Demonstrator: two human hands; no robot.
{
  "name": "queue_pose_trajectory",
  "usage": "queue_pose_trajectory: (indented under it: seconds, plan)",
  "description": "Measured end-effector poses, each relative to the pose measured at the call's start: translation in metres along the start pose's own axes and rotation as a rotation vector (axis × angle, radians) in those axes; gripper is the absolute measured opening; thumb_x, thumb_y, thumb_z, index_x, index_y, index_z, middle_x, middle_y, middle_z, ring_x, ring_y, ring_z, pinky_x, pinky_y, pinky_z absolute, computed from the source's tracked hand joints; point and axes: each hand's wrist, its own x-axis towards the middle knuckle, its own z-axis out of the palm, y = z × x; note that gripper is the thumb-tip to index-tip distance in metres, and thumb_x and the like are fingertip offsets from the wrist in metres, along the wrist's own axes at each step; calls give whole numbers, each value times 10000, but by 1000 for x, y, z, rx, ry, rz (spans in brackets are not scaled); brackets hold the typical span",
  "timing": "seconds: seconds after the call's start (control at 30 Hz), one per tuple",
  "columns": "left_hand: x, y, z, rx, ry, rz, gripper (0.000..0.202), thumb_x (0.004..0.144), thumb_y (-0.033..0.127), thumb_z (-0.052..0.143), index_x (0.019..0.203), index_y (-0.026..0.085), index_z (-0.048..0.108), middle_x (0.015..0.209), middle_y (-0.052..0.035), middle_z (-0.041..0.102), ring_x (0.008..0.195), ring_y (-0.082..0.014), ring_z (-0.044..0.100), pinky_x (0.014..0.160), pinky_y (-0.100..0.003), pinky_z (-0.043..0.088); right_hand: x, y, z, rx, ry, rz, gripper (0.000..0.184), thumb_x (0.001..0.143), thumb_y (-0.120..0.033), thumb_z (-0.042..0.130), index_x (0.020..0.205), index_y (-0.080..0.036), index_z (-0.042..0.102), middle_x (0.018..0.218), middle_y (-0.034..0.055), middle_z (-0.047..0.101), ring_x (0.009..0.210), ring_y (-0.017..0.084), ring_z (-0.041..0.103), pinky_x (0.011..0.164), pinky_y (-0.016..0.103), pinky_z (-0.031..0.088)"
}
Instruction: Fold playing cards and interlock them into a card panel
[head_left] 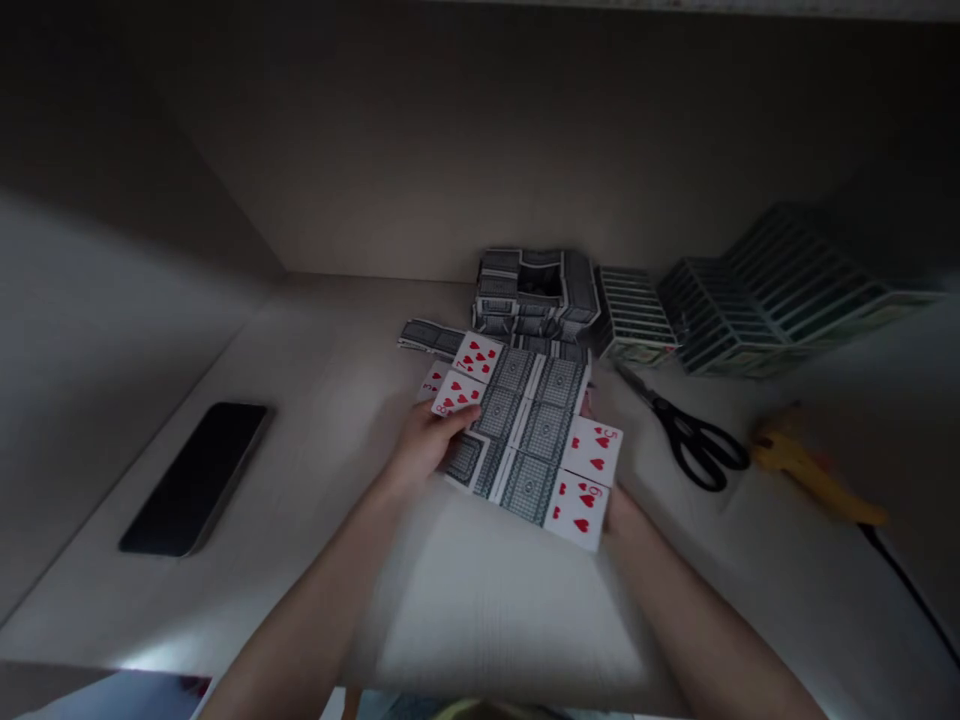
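Between my two hands is a flat panel of joined playing cards, tilted, mostly showing patterned backs. Heart faces stick out along its left and right sides, among them a seven, an eight, a five and a six. My left hand grips its left edge, thumb on top near the eight of hearts. At the lower right edge, my right hand holds it from beside and below; most of its fingers are hidden under the panel. Behind it lies a strip of cards, partly covered.
A blocky card structure with a square opening stands against the back wall. Ribbed, stair-like card pieces reach to the right. Black-handled scissors and a yellow glue gun lie at right, a phone at left.
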Motion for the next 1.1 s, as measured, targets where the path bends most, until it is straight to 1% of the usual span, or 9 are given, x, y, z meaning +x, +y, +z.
queue_pose_trajectory:
  seconds: [0.07, 0.13, 0.2, 0.27, 0.33, 0.4, 0.63, 0.8, 1.1]
  plan:
    - [3, 1, -5, 97, 44, 97, 333, 560, 296, 716, 840, 123, 665, 851, -73, 683, 711, -182, 620, 658, -283, 465, -1, -3, -3, 202, 15, 118, 627, 767, -676, 217, 806, -211, 635, 787, 84, 662, 781, 249, 618, 595, 369, 493]
    - [5, 2, -8, 196, 73, 165, 294, 576, 307, 703, 810, 131, 672, 848, -63, 683, 701, -176, 612, 632, -265, 455, -2, -4, -4, 360, 6, 220, 589, 713, -697, 337, 749, -194, 641, 724, 75, 670, 726, 253, 630, 580, 370, 491]
    - [4, 1, -7, 279, 87, 197, 250, 587, 311, 692, 764, 136, 675, 797, -52, 684, 666, -172, 602, 583, -250, 442, -3, -4, -3, 414, -28, 289, 385, 655, -560, 566, 721, -188, 640, 694, 51, 675, 689, 239, 638, 590, 350, 494]
    - [2, 0, -4, 341, 90, 212, 211, 595, 314, 684, 716, 142, 672, 723, -38, 680, 614, -164, 588, 539, -238, 425, -4, -5, -3, 411, -91, 354, 213, 599, -340, 689, 738, -186, 642, 703, 34, 681, 677, 222, 644, 606, 329, 497]
    - [-1, -1, -2, 383, 75, 218, 188, 608, 320, 672, 680, 146, 665, 668, -25, 669, 570, -151, 571, 515, -231, 411, -4, -6, -4, 395, -156, 422, 205, 582, -225, 703, 772, -178, 644, 732, 39, 687, 678, 221, 647, 610, 330, 501]
    - [-2, -1, -1, 406, 53, 220, 182, 617, 326, 663, 657, 148, 657, 637, -14, 659, 545, -141, 557, 506, -225, 402, -4, -8, -7, 386, -172, 461, 226, 585, -205, 701, 801, -169, 644, 756, 54, 689, 686, 231, 649, 609, 345, 506]
    - [0, -5, -5, 516, 5, 286, 206, 664, 362, 613, 629, 162, 646, 627, -2, 641, 540, -135, 537, 477, -217, 381, -3, -8, -12, 328, -170, 431, 233, 615, -248, 684, 832, -179, 635, 769, 64, 689, 711, 248, 651, 614, 374, 513]
    - [0, -10, -8, 695, 19, 390, 269, 706, 407, 558, 630, 162, 634, 617, -12, 622, 564, -134, 519, 478, -207, 364, -3, -10, -11, 328, -83, 470, 233, 572, -227, 705, 792, -195, 635, 735, 56, 686, 705, 264, 648, 621, 404, 513]
    - [-6, -6, -1, 983, 63, 550, 353, 773, 371, 468, 511, 150, 553, 470, -2, 510, 470, -102, 420, 440, -202, 262, -3, -12, -9, 241, -107, 414, 194, 601, -262, 693, 777, -204, 638, 782, 52, 694, 756, 263, 647, 653, 403, 519]
